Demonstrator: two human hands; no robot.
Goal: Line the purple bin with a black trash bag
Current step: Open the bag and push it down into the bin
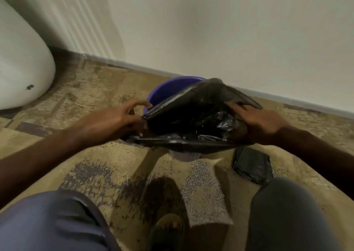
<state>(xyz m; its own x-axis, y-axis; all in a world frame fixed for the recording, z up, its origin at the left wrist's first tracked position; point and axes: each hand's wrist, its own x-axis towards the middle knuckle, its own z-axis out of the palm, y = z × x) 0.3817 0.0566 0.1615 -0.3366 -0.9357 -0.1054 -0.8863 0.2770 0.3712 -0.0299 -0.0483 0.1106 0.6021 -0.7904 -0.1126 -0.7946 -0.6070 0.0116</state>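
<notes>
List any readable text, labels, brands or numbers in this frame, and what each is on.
None readable.
Black trash bag, held open by the left hand and right hand: no print visible.
Purple bin: no label on the part that shows.
Folded black bag on the carpet: plain, and blurred.
White container at left: only a dark mark, not text.

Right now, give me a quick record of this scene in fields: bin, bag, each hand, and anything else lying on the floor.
bin: purple bin on patterned carpet, near the wall
bag: black trash bag spread open over the bin, far rim still uncovered
left hand: left hand gripping the bag's left edge
right hand: right hand gripping the bag's right edge
other: folded black bags on the carpet; white rounded object at left
</notes>
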